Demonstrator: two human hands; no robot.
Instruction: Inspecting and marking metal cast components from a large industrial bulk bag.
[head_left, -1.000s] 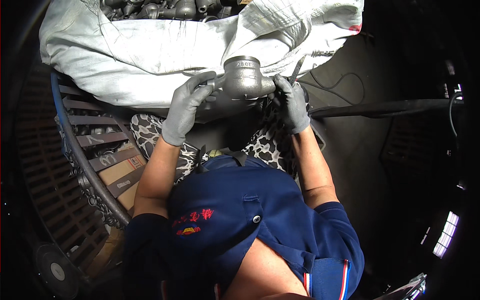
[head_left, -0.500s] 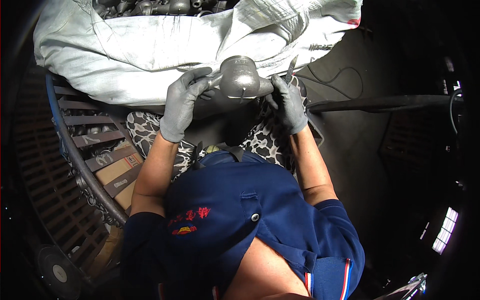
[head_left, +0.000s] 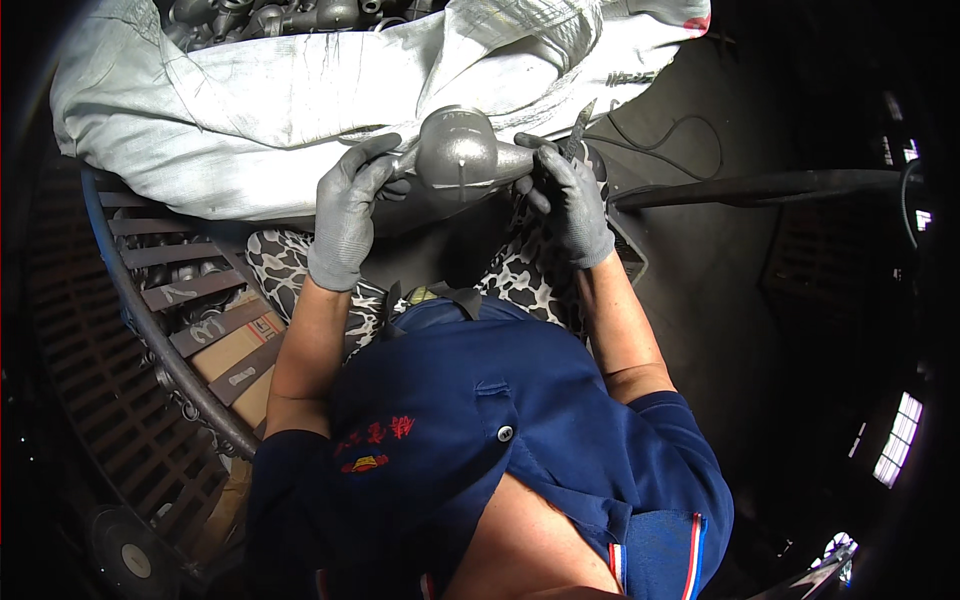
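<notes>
A bulbous grey metal casting (head_left: 457,150) with a round collar on top and a stub on each side hangs in front of my knees. My left hand (head_left: 349,205), in a grey glove, closes its fingers round the left stub. On the other side my gloved right hand (head_left: 573,205) grips the wider right stub. A narrow, flat, dark tool like a file (head_left: 580,130) sticks up from the right hand, between thumb and fingers; its lower part is hidden. A thin raised seam runs down the casting's near face.
Just beyond my hands lies a big white woven sack (head_left: 270,110), with several grey metal castings (head_left: 330,15) at its open top. A slatted metal crate (head_left: 165,330) holding a cardboard box (head_left: 237,335) stands on the left. A dark cable (head_left: 690,125) lies on the floor at right.
The casting has turned between my hands, so its seam now shows longer on the near face. Both hands and the casting sit slightly farther left in the view.
</notes>
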